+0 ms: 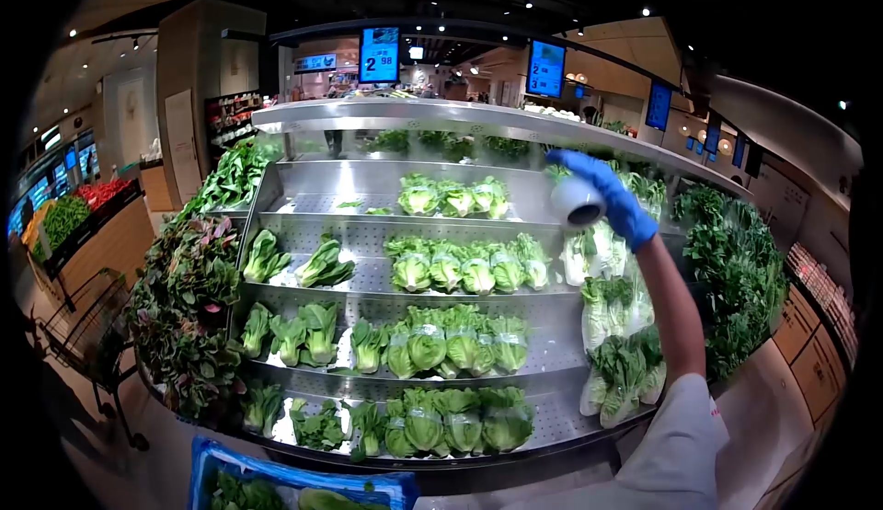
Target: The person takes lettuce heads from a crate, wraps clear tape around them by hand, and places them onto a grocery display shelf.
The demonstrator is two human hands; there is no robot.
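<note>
"What covers the right hand [614,199]?"

"A blue glove [629,218], close-fitting and thin in appearance, of a single saturated blue from fingers to wrist. Its surface shows slight creases."

"And the boundary at the wrist?"

"The glove ends at an edge [647,240] just above the wrist; beyond it the forearm [674,312] is bare as far as the sleeve."

"Describe the sleeve [674,432]."

"Short, loose and pale grey, with soft folds; its hem [685,383] is plain."

"Are there markings?"

"One: a small red mark [715,409] on the pale cloth beside the sleeve, too small to read."
</note>
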